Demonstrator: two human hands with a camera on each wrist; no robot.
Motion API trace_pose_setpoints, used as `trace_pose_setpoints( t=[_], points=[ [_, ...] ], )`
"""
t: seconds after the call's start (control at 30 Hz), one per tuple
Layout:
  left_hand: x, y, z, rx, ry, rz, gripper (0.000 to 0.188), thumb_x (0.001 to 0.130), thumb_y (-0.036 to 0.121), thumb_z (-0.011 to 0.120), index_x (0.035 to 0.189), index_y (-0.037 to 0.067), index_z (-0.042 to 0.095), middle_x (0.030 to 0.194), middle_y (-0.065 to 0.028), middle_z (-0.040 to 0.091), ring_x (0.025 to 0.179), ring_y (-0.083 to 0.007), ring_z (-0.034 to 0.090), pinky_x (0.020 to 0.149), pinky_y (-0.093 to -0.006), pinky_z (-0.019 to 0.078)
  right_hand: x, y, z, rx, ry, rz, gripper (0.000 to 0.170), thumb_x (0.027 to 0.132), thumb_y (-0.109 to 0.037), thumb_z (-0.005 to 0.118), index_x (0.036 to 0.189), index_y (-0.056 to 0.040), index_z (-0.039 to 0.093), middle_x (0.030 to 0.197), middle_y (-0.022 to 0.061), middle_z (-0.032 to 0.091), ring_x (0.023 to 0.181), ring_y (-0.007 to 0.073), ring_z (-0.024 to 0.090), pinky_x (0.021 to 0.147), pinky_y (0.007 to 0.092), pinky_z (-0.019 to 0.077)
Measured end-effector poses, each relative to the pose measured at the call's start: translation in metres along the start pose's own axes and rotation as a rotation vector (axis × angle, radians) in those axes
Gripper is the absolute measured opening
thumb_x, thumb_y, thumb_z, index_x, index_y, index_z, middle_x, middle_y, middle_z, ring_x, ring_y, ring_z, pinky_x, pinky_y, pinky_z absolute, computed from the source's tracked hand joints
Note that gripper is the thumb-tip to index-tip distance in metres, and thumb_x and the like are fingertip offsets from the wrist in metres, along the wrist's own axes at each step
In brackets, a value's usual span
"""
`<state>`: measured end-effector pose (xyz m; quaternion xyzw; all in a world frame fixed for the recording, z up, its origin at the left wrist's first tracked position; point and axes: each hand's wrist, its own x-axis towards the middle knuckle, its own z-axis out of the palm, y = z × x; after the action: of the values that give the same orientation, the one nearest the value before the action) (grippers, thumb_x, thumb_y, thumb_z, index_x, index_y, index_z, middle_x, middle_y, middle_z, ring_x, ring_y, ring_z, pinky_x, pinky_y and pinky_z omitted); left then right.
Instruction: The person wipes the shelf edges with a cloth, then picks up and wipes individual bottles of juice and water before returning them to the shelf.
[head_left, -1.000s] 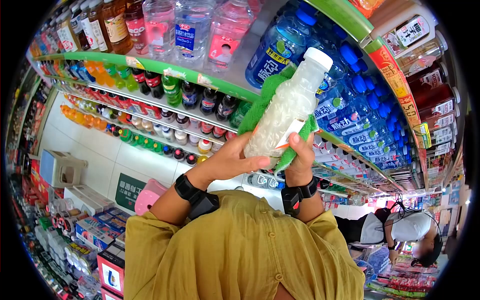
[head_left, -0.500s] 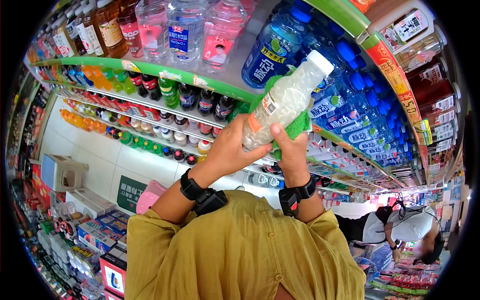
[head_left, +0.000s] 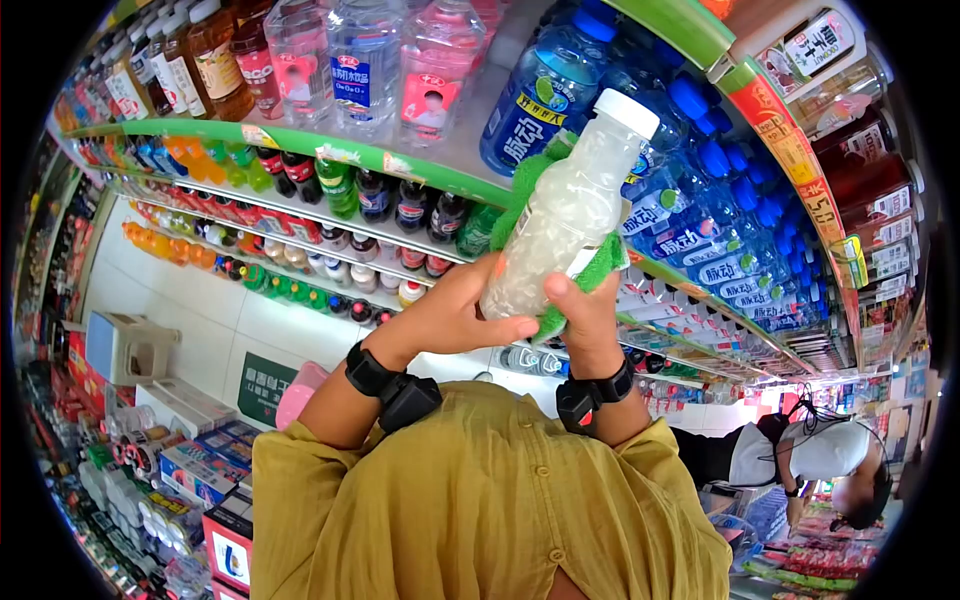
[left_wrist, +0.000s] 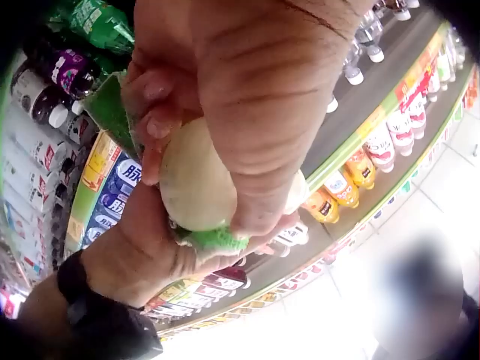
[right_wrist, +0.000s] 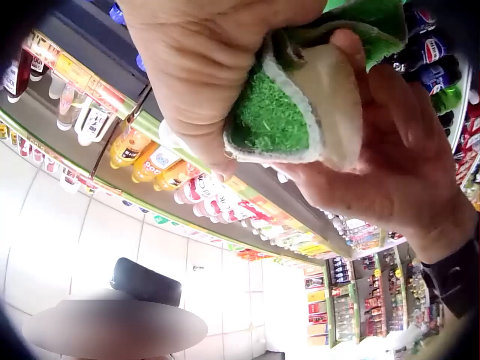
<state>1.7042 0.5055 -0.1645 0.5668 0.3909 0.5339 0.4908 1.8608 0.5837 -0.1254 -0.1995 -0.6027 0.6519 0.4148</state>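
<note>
A clear plastic bottle (head_left: 565, 215) with a white cap and pale, cloudy contents tilts up and to the right in front of the shelves. My left hand (head_left: 440, 315) grips its lower end, thumb across the near side. On the other side my right hand (head_left: 590, 315) holds a green cloth (head_left: 600, 262) against the bottle, its thumb pressed near the base. The left wrist view shows the bottle's pale round base (left_wrist: 196, 176) between both hands. In the right wrist view the fuzzy green cloth (right_wrist: 270, 116) with a white edge wraps part of it.
Large blue-capped drink bottles (head_left: 690, 235) stand on the shelf right behind the held bottle. Clear pink-labelled bottles (head_left: 435, 75) stand up left, above rows of soda bottles (head_left: 375, 195). A plastic stool (head_left: 130, 345) is at the left; another person (head_left: 800, 455) is at the right.
The bottle turned in my hands: its orange label with a code faced up half a second ago and is now mostly turned away. More green cloth shows along the right side.
</note>
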Motion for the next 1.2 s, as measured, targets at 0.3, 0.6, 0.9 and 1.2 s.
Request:
trace_pose_setpoints(
  t=[0.3,0.6,0.9,1.2],
  points=[
    [-0.017,-0.024,-0.002,-0.495,-0.309,-0.098,0.071,0.089,0.033,0.070,0.143,0.000,0.040,0.136,-0.0093,0.053,0.122,-0.0176,0.051,0.099,-0.0345,0.0441,-0.003,-0.008,-0.003,0.110,0.038,0.076,0.080,0.077,-0.045,0.080,0.133,0.0003,0.047,0.119,0.0097,0.061,0.106,0.0189,0.061,0.090,0.0346,0.0501],
    [-0.017,-0.036,-0.005,-0.311,-0.229,-0.122,0.064,0.087,0.031,0.073,0.138,0.000,0.049,0.123,-0.0069,0.061,0.111,-0.0143,0.057,0.095,-0.0318,0.0460,0.010,-0.010,-0.017,0.064,0.068,-0.004,0.068,0.091,-0.050,0.063,0.134,-0.0010,0.045,0.117,0.0129,0.062,0.099,0.0220,0.065,0.085,0.0367,0.0543],
    [-0.011,-0.041,0.005,-0.311,-0.060,-0.128,0.065,0.077,0.032,0.082,0.128,0.001,0.056,0.116,-0.0051,0.064,0.103,-0.0115,0.059,0.089,-0.0289,0.0479,0.002,-0.002,-0.010,0.194,0.096,0.042,0.072,0.082,-0.044,0.076,0.132,-0.0012,0.047,0.116,0.0102,0.062,0.101,0.0200,0.062,0.085,0.0349,0.0525],
    [-0.004,-0.021,0.009,-0.257,0.052,-0.162,0.065,0.074,0.035,0.083,0.124,0.002,0.058,0.110,-0.0061,0.066,0.098,-0.0129,0.061,0.086,-0.0298,0.0492,-0.002,0.002,-0.004,0.035,-0.016,0.137,0.064,0.077,-0.025,0.083,0.129,-0.0020,0.052,0.117,0.0057,0.062,0.105,0.0157,0.059,0.091,0.0323,0.0486]
  ],
)
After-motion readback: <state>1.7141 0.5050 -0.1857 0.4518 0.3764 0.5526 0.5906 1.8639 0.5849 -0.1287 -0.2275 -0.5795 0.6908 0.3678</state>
